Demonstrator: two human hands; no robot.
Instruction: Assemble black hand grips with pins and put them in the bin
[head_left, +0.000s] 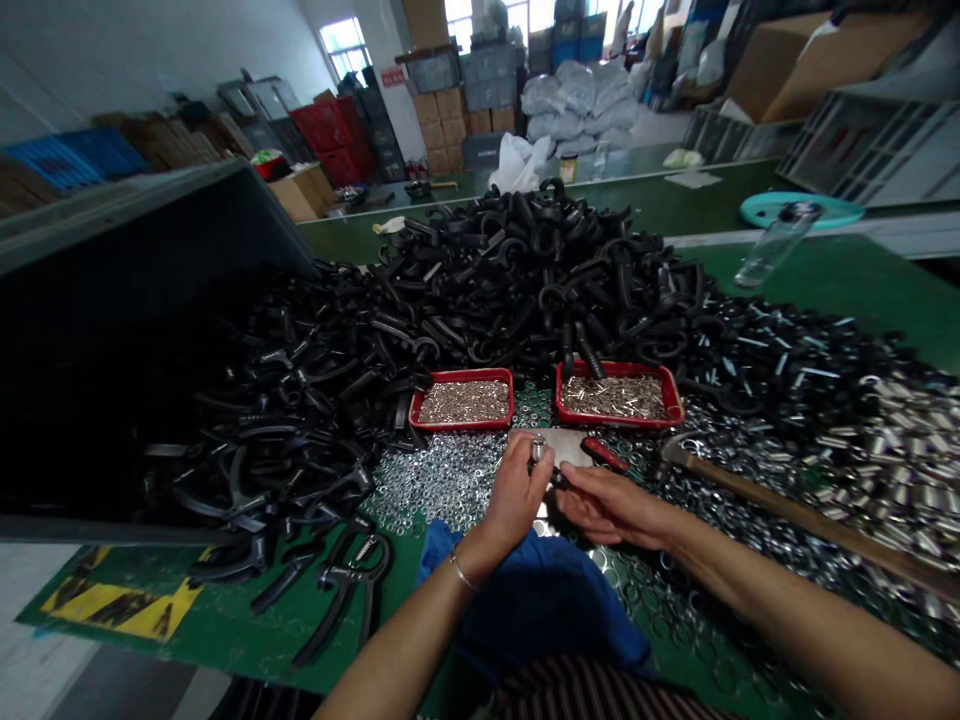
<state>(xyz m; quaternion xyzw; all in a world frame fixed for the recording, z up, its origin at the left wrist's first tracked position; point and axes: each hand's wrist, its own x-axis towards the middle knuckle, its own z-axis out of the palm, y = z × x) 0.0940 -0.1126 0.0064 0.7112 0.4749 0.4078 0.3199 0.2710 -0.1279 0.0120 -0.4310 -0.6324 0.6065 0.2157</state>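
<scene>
My left hand (pixel 516 492) is closed, pinching a small shiny metal cylinder (pixel 538 448) between thumb and fingertips. Right beside it, the thumb and index finger of my right hand (pixel 611 505) come together at a small black part (pixel 556 478), whose exact kind is too small to make out. Both hands meet over a flat metal plate (pixel 570 444) on the green table. Just behind the plate stand two red trays, the left tray (pixel 513 400) with tiny metal pieces and the right tray (pixel 622 423) with small metal pins. A red-handled tool (pixel 604 455) lies by the plate.
A large heap of black spring-type handles (pixel 525 260) rises behind the trays. Loose metal rings (pixel 431 480) spread left of my hands. A hammer (pixel 780 508) lies at the right, near silver sleeves (pixel 892 440). One assembled handgrip (pixel 349 580) lies front left.
</scene>
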